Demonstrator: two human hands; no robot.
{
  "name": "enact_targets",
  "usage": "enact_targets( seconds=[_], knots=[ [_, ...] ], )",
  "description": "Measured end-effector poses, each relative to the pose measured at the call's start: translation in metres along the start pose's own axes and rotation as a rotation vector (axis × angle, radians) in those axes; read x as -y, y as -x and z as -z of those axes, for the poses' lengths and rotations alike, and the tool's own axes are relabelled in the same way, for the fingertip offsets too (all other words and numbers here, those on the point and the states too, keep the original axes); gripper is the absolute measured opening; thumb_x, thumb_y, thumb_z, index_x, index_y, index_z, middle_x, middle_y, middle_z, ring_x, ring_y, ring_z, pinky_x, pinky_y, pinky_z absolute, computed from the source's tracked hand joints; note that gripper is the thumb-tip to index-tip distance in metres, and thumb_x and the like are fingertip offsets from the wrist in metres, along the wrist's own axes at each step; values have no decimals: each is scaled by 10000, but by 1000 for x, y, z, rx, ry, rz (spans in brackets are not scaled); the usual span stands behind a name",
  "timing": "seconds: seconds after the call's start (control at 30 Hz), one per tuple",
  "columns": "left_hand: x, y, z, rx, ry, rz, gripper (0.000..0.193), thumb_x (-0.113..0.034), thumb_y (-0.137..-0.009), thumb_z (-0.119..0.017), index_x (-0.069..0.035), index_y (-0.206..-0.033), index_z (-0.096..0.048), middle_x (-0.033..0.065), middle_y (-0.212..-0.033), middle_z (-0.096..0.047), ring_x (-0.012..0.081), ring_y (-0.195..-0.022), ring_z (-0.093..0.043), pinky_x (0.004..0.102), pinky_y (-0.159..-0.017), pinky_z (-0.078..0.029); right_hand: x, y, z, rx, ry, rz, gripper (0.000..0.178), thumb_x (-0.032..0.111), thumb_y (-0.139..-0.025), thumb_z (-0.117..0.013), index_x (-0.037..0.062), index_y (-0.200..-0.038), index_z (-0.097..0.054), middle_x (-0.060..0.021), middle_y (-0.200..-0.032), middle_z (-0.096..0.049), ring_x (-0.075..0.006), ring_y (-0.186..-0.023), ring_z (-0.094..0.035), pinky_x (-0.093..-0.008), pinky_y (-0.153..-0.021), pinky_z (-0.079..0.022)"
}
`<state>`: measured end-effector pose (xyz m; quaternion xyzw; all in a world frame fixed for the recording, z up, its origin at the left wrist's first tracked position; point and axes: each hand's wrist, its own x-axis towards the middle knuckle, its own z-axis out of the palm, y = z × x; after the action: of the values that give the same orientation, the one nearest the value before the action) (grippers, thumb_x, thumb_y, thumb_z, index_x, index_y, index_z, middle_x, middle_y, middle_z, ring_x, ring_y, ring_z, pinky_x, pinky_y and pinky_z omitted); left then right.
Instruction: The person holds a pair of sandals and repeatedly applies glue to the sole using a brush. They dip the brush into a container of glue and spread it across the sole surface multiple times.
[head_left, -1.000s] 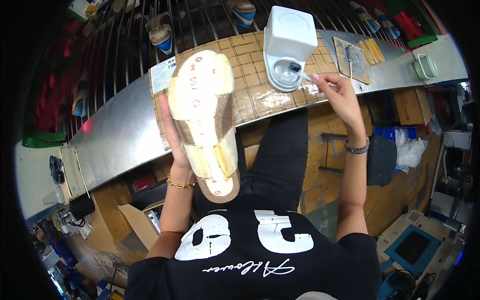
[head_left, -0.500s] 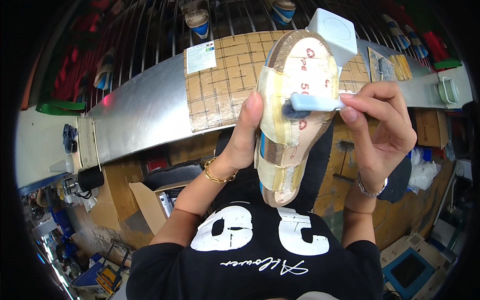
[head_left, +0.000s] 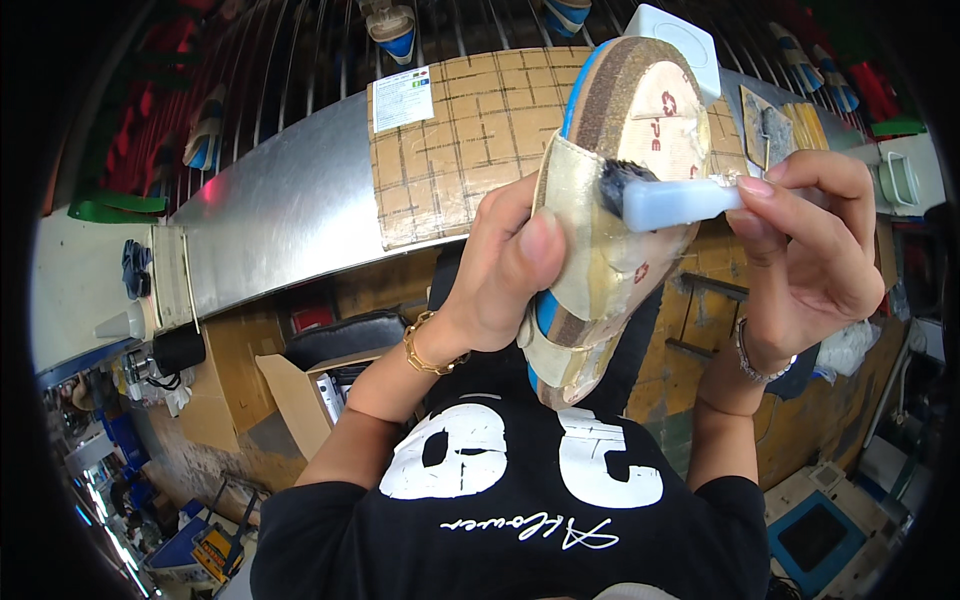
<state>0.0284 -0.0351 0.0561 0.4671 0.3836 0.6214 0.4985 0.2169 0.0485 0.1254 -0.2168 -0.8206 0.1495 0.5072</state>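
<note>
"Head view: how do I see both hands?"
"Apart. Left hand [head_left: 505, 265] clamps the brown-edged, cork-like sandal with cream straps [head_left: 603, 245] by its side, between both hands, underside facing me, I think for easy reach."
"And right hand [head_left: 815, 235]?"
"It pinches the pale-blue plastic brush with dark bristles [head_left: 680, 204] by the handle, probably so fingers avoid the bristles, which seem touching one strap."

- Head-worn fisheye camera, left of 2, faces down, with left hand [head_left: 500, 268] and right hand [head_left: 822, 265] close below.
- Table [head_left: 280, 190] stretches farther off, edge curving.
</note>
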Motion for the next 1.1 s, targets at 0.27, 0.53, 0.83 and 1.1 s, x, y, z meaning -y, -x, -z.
enact_targets(
  seconds=[0.27, 0.53, 0.83, 1.1],
  knots=[
    [-4, 1, 2, 31, -24, 50, 916, -746, -942, -331, 82, -1224, -604, 155, -1038, -713, 189, -941, -683, 302, -814, -522, -8, -4, 10, 148, -61, 62, 269, 10, -660, -820, 29, -925, -780, -140, -966, -619, -190, -830, -542, -264, -714, -385],
    [-4, -1, -2, 51, 285, 58, 893, -724, -980, -264, 52, -1346, -514, 173, -1187, -662, 210, -1071, -657, 330, -921, -516, -7, -6, 14, 251, -82, 61, 265, 71, -622, -836, 51, -881, -785, -127, -944, -616, -197, -820, -545, -285, -698, -390],
    [2, -8, 1, 151, 996, -43, 875, -704, -1016, -208, 20, -1444, -449, 184, -1303, -626, 219, -1167, -644, 350, -1004, -522, -15, -17, 2, 232, -193, 59, 192, 46, -709, -783, 21, -900, -780, -109, -927, -631, -179, -833, -563, -263, -710, -406],
    [-14, -15, -7, -292, 369, 97, 888, -742, -999, -218, -1, -1406, -491, 151, -1222, -666, 176, -1059, -688, 322, -907, -577, 3, 14, -14, 169, -212, -351, 137, -26, -819, -748, -24, -953, -772, -74, -901, -632, -142, -836, -551, -245, -752, -415]
  ],
)
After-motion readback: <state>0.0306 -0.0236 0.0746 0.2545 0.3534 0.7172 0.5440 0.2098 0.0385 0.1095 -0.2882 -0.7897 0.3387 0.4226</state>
